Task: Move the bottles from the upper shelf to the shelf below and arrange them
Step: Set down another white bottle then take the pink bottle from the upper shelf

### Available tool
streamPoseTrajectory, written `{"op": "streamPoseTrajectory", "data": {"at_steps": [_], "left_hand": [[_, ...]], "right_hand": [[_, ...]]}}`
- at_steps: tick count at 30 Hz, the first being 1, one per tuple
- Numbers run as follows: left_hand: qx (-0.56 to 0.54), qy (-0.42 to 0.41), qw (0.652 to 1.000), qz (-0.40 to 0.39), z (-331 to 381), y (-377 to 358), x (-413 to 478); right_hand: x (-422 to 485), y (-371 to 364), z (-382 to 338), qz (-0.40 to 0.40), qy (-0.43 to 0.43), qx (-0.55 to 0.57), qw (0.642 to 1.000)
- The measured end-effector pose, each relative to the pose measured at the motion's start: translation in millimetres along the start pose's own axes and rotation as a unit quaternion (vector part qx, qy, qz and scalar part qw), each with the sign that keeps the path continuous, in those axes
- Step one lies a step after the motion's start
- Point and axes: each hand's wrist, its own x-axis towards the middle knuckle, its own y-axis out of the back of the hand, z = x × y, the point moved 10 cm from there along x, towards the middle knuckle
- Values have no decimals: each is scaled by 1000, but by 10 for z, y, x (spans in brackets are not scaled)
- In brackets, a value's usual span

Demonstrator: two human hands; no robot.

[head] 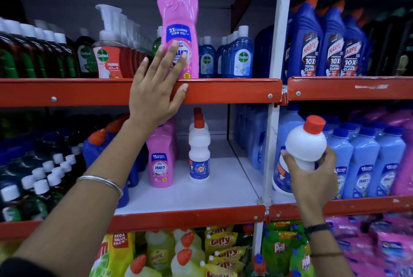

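Observation:
A tall pink bottle with a blue cap stands upright at the front edge of the upper shelf. My left hand is raised in front of its lower part, fingers spread, fingertips at its label, holding nothing. My right hand grips a white bottle with a red cap, tilted, in front of the white upright post. On the shelf below stand a row of smaller pink bottles and a row of white red-capped bottles, with bare white shelf to their right.
Dettol bottles and pump bottles fill the upper shelf around the pink bottle. Blue Harpic bottles stand upper right, light blue bottles lower right, dark bottles with white caps lower left. A white post divides the bays.

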Motion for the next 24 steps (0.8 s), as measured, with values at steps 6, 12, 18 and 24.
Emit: {"op": "streamPoseTrajectory", "data": {"at_steps": [6,12,18,24], "left_hand": [[-3,-1,1000,-10,-2,-12,8],[-4,-11,1000,-21,-9,-38,0],[2,-17,1000,-17,-20,-19,11],[-2,-15,1000,-24,-23,-45,-1]], "right_hand": [[-376,-282,-407,-86,-24,64,994],[-909,-1059,-490,-201,-34,78,976],[-1207,-1627,-362,-256,-54,46,964],[-1268,-1842,-372,-265,-33,16,964]]}}
